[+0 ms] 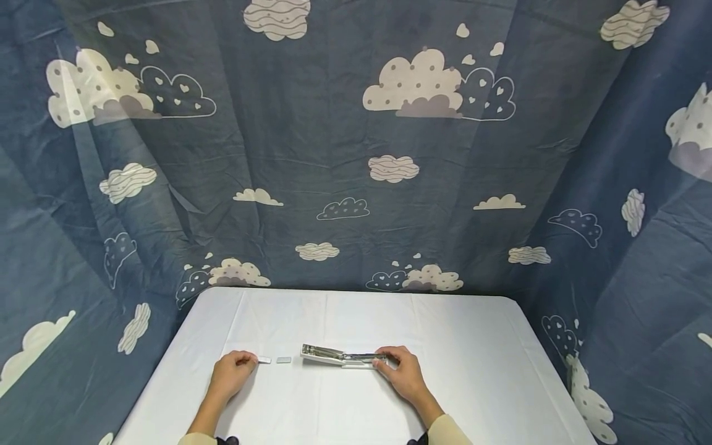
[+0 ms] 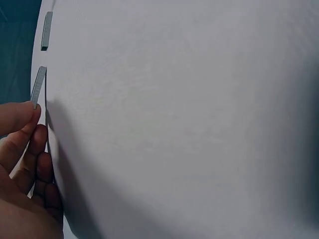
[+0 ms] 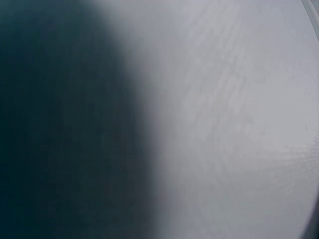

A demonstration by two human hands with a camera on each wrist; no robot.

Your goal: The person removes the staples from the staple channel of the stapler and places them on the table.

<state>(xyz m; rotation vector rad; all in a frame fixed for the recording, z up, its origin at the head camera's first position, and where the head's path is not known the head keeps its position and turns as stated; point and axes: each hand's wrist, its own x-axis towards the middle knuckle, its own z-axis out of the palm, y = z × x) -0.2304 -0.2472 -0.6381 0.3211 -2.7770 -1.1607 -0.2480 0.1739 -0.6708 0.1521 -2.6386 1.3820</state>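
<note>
Between thumb and fingertip, my left hand (image 1: 232, 372) pinches one end of a strip of staples (image 2: 38, 85), tilted, its other end pointing away from the hand. A second strip of staples (image 1: 283, 360) lies on the white tabletop just beyond it, to the right in the head view. A stapler (image 1: 328, 354) is swung wide open, its top part folded out to the left and its base at the right. My right hand (image 1: 403, 372) grips the stapler at its right end, covering that part. Neither the hand nor the stapler's body shows clearly in the right wrist view.
The white-covered table (image 1: 467, 346) has rounded far corners. A dark blue cloud-patterned curtain (image 1: 334, 136) hangs behind it and along both sides. A dark blur fills the left of the right wrist view.
</note>
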